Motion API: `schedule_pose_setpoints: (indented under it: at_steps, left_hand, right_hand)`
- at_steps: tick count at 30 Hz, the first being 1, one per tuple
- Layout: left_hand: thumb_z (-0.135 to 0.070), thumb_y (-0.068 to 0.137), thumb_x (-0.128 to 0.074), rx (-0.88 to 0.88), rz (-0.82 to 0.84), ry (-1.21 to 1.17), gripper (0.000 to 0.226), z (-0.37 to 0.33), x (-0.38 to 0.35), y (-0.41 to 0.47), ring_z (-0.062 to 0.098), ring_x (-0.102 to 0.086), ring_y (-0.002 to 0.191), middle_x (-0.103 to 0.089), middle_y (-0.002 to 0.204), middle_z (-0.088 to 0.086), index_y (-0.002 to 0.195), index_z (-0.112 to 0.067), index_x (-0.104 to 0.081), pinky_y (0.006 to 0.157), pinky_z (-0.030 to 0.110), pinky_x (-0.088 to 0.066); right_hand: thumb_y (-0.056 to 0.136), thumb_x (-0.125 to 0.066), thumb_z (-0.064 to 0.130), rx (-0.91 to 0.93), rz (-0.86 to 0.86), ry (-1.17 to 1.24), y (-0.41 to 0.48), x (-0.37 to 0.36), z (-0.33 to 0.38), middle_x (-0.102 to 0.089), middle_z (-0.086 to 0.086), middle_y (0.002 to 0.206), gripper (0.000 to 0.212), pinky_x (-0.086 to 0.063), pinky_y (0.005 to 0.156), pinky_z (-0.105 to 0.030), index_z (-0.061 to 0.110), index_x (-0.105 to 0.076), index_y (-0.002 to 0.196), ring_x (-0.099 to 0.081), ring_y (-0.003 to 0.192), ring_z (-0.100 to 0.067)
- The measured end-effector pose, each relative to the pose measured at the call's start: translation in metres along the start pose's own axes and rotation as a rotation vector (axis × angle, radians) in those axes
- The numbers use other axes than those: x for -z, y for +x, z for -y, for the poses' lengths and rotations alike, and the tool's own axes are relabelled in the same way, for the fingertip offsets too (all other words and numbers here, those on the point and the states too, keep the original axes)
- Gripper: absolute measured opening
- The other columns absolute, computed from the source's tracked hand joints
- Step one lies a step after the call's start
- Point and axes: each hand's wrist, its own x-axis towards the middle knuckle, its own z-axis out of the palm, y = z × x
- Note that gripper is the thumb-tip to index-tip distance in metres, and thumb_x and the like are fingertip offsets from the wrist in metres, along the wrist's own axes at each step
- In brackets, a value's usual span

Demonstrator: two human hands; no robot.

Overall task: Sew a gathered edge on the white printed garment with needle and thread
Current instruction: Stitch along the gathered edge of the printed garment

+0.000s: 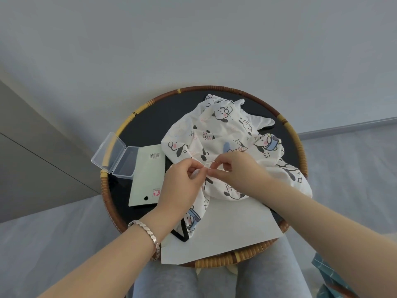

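Fingers tip-to-tip on garment, needle

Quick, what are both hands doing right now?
Left hand: pinching a fold of the white garment.
Right hand: pinching the needle.

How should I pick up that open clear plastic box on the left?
Grip the clear plastic box from above, pinching across the short width of the half on the green card. It lies open and flat, walls up; the other half overhangs the woven rim and would likely swing.
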Motion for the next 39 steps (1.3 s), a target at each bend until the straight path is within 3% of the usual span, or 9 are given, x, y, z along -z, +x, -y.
schedule_pose_setpoints:
  at_steps: [6,9,14,17,23,28,32,35,39]
  left_hand:
    - [-0.019,0.086,-0.063,-0.026,-0.053,0.089,0.016,0.002,-0.002,-0.003,0.004,-0.055,0.065,-0.058,0.063,-0.01,0.07,-0.02,-0.059,0.06,0.017,-0.043]
    - [-0.016,0.086,-0.061,-0.034,-0.111,0.144,0.012,0.004,-0.001,0.0,0.012,-0.057,0.071,-0.059,0.069,-0.006,0.076,-0.009,-0.062,0.064,0.023,-0.045]
    - [-0.016,0.086,-0.061,-0.007,-0.145,0.155,0.01,0.008,0.003,-0.001,0.015,-0.058,0.073,-0.062,0.073,0.0,0.078,-0.009,-0.063,0.065,0.027,-0.046]
    - [-0.017,0.086,-0.061,0.008,-0.121,0.14,0.01,0.01,0.002,-0.002,0.013,-0.058,0.073,-0.062,0.073,-0.002,0.079,-0.011,-0.062,0.065,0.025,-0.047]
    - [-0.017,0.086,-0.063,0.032,-0.058,0.054,0.01,0.005,-0.002,-0.004,0.008,-0.057,0.069,-0.062,0.069,-0.005,0.075,-0.018,-0.062,0.063,0.02,-0.046]
    - [-0.018,0.086,-0.063,0.012,-0.02,0.025,0.015,0.001,-0.003,-0.005,0.004,-0.056,0.064,-0.062,0.066,-0.006,0.072,-0.021,-0.06,0.057,0.017,-0.044]
    - [-0.016,0.085,-0.063,0.003,-0.052,0.026,0.015,0.002,-0.003,-0.005,0.003,-0.057,0.066,-0.062,0.066,-0.007,0.071,-0.02,-0.06,0.058,0.015,-0.044]
    - [-0.017,0.086,-0.063,-0.006,-0.021,-0.002,0.014,0.002,-0.002,-0.005,0.0,-0.054,0.059,-0.06,0.062,-0.009,0.072,-0.018,-0.062,0.055,0.011,-0.042]
    - [-0.017,0.086,-0.064,-0.039,0.006,-0.021,0.012,-0.002,-0.002,-0.006,0.003,-0.056,0.061,-0.062,0.065,-0.007,0.075,-0.022,-0.062,0.057,0.015,-0.045]
  right_hand:
    - [0.08,-0.069,0.023,-0.209,-0.085,0.288,0.001,0.012,-0.015,-0.034,0.011,0.033,0.018,-0.026,0.045,-0.016,0.019,-0.061,0.064,-0.033,0.035,-0.005]
    - [0.083,-0.055,0.017,-0.352,-0.198,-0.114,0.006,0.026,-0.032,-0.056,0.004,0.059,0.012,-0.042,0.054,-0.024,0.012,-0.06,0.074,-0.053,0.056,-0.014]
    - [0.086,-0.042,0.01,-0.579,-0.238,-0.65,0.007,0.06,-0.059,-0.056,-0.006,0.083,0.015,-0.036,0.061,-0.029,0.011,-0.052,0.096,-0.049,0.073,-0.027]
    - [0.092,-0.041,0.016,-0.445,-0.203,-0.598,0.008,0.051,-0.047,-0.063,-0.006,0.096,0.021,-0.038,0.063,-0.028,0.014,-0.056,0.106,-0.056,0.08,-0.025]
    - [0.089,-0.056,0.037,-0.036,0.017,-0.205,0.003,0.013,-0.001,-0.038,0.013,0.06,0.024,-0.035,0.059,-0.025,0.027,-0.063,0.11,-0.036,0.055,0.0]
    - [0.092,-0.05,0.038,0.001,0.072,-0.256,0.003,-0.001,0.003,-0.043,0.011,0.062,0.023,-0.034,0.056,-0.027,0.021,-0.062,0.102,-0.044,0.06,-0.01]
    - [0.09,-0.054,0.033,-0.012,-0.078,-0.076,-0.003,0.003,-0.005,-0.043,0.01,0.06,0.013,-0.036,0.058,-0.026,0.025,-0.062,0.096,-0.042,0.058,-0.005]
    - [0.089,-0.057,0.035,-0.027,0.009,-0.002,-0.004,0.006,-0.006,-0.038,0.009,0.056,0.018,-0.034,0.053,-0.02,0.027,-0.062,0.104,-0.039,0.052,-0.004]
    - [0.088,-0.059,0.036,-0.025,0.054,0.064,-0.003,0.003,-0.004,-0.035,0.008,0.052,0.009,-0.027,0.044,-0.014,0.027,-0.06,0.088,-0.034,0.045,-0.006]
